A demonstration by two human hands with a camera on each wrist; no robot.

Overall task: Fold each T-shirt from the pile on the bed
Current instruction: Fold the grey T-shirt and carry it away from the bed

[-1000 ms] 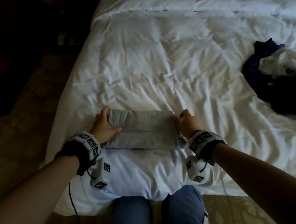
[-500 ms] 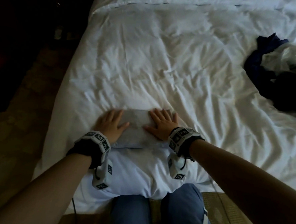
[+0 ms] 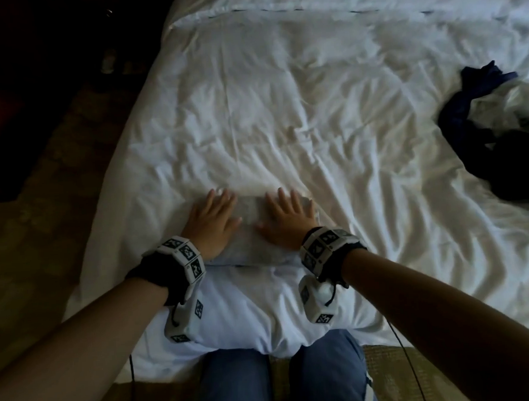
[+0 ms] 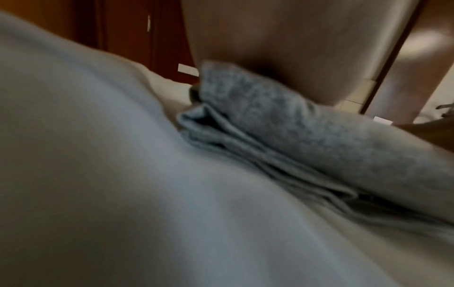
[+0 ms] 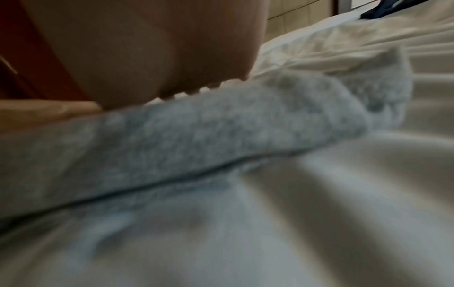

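Note:
A grey T-shirt [image 3: 250, 229] lies folded into a small thick packet near the foot of the white bed [image 3: 282, 106]. My left hand [image 3: 212, 219] lies flat on its left half, fingers straight. My right hand [image 3: 286, 218] lies flat on its right half, fingers straight and spread. The left wrist view shows the grey T-shirt's [image 4: 294, 132] stacked layers under my palm. In the right wrist view the grey T-shirt [image 5: 196, 132] bulges beside my palm. A pile of dark blue, black and white T-shirts [image 3: 500, 130] lies unfolded at the bed's right side.
The rumpled white duvet spreads wide beyond the packet toward the pillows [image 3: 337, 0]. The bed's left edge drops to dark patterned carpet [image 3: 41, 214]. My knees in blue trousers [image 3: 280, 382] stand against the foot of the bed.
A second ago my hands held the ends of a wider grey fold. The right end came over to the left, halving it, and both palms now press the packet flat.

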